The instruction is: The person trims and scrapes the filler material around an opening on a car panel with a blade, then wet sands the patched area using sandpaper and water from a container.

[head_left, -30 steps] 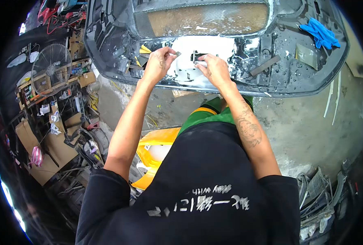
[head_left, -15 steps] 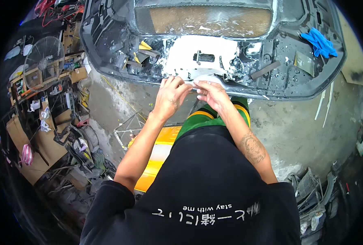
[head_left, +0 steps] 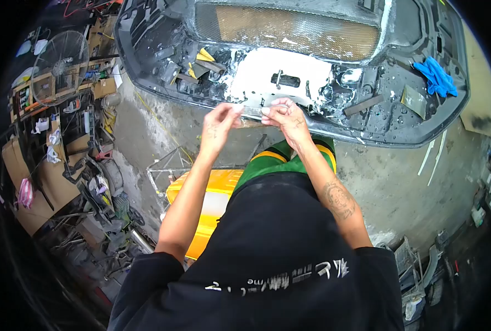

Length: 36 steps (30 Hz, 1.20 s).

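My left hand (head_left: 219,126) and my right hand (head_left: 289,122) are raised at the near edge of a large black car bumper (head_left: 416,129). Thumb and fingers of each are pinched together. Between the two pinches stretches a thin, pale, see-through strip (head_left: 251,112); its material is hard to make out. Just beyond the hands, the bumper has a white-coated patch (head_left: 251,74) around a dark rectangular slot (head_left: 285,80). On the bumper lie a dark flat bar (head_left: 363,105), a grey square sheet (head_left: 413,101), folded yellow-backed sandpaper (head_left: 205,55) and a blue glove or cloth (head_left: 437,76).
A mesh grille (head_left: 289,33) spans the bumper's far side. On my left are a standing fan (head_left: 60,66), cluttered shelving and cardboard (head_left: 41,176). A yellow-orange panel (head_left: 223,182) lies by my legs, near a metal frame (head_left: 160,171). Scrap parts (head_left: 422,270) are piled at the lower right.
My hands have moved slightly apart, and the pale strip now shows between them. The view has shifted, so the bumper appears a little lower and further right.
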{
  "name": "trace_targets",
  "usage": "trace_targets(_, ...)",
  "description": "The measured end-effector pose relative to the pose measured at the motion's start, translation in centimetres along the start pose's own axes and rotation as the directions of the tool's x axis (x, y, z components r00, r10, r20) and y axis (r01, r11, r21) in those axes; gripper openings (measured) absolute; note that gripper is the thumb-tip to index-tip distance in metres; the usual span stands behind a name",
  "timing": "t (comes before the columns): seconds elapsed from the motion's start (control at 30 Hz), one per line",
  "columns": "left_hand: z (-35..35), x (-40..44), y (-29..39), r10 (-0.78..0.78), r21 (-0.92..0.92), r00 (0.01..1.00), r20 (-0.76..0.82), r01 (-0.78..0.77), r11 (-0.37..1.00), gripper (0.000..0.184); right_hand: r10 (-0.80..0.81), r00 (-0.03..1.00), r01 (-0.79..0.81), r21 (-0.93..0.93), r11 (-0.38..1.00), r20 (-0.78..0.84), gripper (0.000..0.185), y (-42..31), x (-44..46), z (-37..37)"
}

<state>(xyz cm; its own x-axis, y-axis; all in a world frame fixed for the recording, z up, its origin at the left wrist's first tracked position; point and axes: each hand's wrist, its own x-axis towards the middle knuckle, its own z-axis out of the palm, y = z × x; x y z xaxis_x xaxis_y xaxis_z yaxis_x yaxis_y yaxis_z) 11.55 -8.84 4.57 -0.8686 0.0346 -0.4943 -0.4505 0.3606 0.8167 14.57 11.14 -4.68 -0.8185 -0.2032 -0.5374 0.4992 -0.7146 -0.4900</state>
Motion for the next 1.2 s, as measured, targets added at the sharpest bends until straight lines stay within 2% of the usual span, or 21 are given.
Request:
trace_targets(0.03,0.7,0.3,-0.4,0.013,-0.066,0.995,0.094,-0.006,0.998,0.023,0.002,1.000,-0.002,-0.003,1.000,0.000,0.032,0.3,0.1,0.1)
trace_targets(0.13,2.2,1.1,-0.4,0.071,-0.078,0.987,0.143,-0.060,0.995,0.023,-0.068,0.997,0.069,0.039,0.997,-0.027,0.034,0.4,0.6,0.5)
trace_targets(0.2,2.7,1.8,0.1,0.064,-0.013,0.994,0.086,-0.063,0.998,0.022,-0.062,0.997,0.064,0.049,0.997,-0.048,0.035,0.3,0.7,0.3)
trace_targets(0.37,4.0,2.4,1.2,0.058,0.109,0.995,0.083,-0.066,0.992,0.024,-0.057,0.992,0.070,0.116,0.991,-0.114,0.034,0.7,1.3,0.3)
trace_targets(0.43,4.0,3.5,0.9,0.148,0.132,0.989,0.026,-0.151,0.980,0.025,-0.049,0.987,0.075,0.173,0.982,-0.153,0.033,0.9,1.1,1.2)
trace_targets(0.5,4.3,5.7,0.1,0.157,0.119,0.988,-0.008,-0.155,0.981,0.025,-0.037,0.981,0.082,0.231,0.970,-0.191,0.033,1.1,0.9,1.8)
trace_targets(0.53,4.9,6.8,0.0,0.209,0.128,0.977,-0.044,-0.202,0.971,0.026,-0.097,0.975,0.092,-0.037,0.995,-0.198,0.035,1.2,0.8,1.8)
trace_targets(0.57,5.6,7.4,-0.2,0.260,0.138,0.962,-0.078,-0.248,0.959,0.026,-0.156,0.969,0.094,-0.302,0.949,-0.189,0.037,1.4,0.7,1.9)
trace_targets(0.6,6.4,7.5,0.5,0.239,0.099,0.968,-0.069,-0.232,0.968,0.028,-0.242,0.956,0.132,-0.490,0.862,-0.168,0.049,1.4,0.3,2.3)
trace_targets(0.63,6.5,7.8,0.5,0.238,0.099,0.969,-0.067,-0.231,0.968,0.028,-0.241,0.955,0.131,-0.489,0.863,-0.170,0.049,1.4,0.4,2.4)
trace_targets(0.7,6.7,8.4,0.6,0.267,0.280,0.963,-0.031,-0.248,0.927,0.031,-0.435,0.900,0.236,-0.840,0.488,0.000,0.058,1.6,0.5,2.2)
trace_targets(0.73,7.1,8.4,0.4,0.376,0.297,0.925,-0.046,-0.347,0.890,0.029,-0.483,0.871,0.325,-0.844,0.427,0.091,0.067,1.9,0.7,2.0)
trace_targets(0.77,7.1,8.6,0.4,0.374,0.300,0.927,-0.040,-0.346,0.889,0.029,-0.483,0.871,0.321,-0.843,0.432,0.084,0.067,2.2,0.9,1.8)
trace_targets(0.83,7.1,9.1,0.4,0.524,0.446,0.852,-0.009,-0.466,0.764,0.029,-0.382,0.922,0.207,-0.914,0.348,0.064,0.076,2.1,1.1,2.1)
trace_targets(0.97,7.3,9.1,0.9,0.508,0.493,0.859,0.055,-0.466,0.735,0.029,-0.315,0.948,0.176,-0.908,0.380,0.052,0.087,1.6,1.4,2.5)
trace_targets(1.1,7.9,9.2,0.6,0.492,0.518,0.868,0.060,-0.449,0.728,0.028,-0.346,0.932,0.214,-0.931,0.297,0.104,0.088,1.6,1.7,2.6)
trace_targets(1.2,8.2,9.2,0.3,0.572,0.535,0.819,0.036,-0.499,0.681,0.033,-0.348,0.923,0.249,-0.943,0.221,0.162,0.085,1.4,1.6,2.1)
